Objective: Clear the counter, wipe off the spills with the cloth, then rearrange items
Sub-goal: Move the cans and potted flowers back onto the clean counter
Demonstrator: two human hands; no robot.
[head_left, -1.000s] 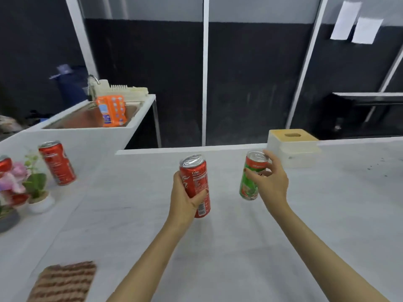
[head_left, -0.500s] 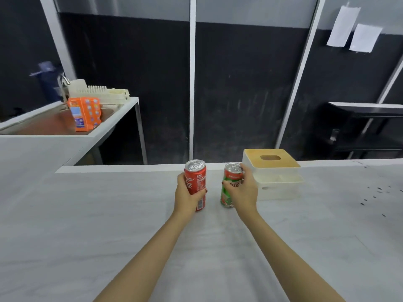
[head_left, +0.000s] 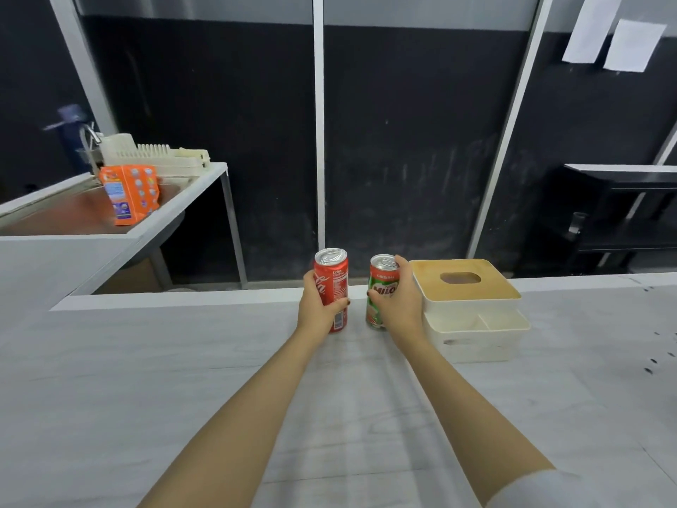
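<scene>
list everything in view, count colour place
red can: 1, red, counter's far edge
green can: 1, green, right of red can
tissue box: 1, white, tan lid, beside green can
counter: 1, pale grey, foreground
specks: several, dark, counter's right
packet: 1, orange, sink at left
dish rack: 1, cream, behind packet
papers: 2, white, top right
shelf: 1, black, far right
left hand: 1, grips red can
right hand: 1, grips green can

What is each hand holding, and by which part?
Left hand grips the red Coca-Cola can around its middle and lower body. Right hand grips the green Milo can around its side, upper to middle.
</scene>
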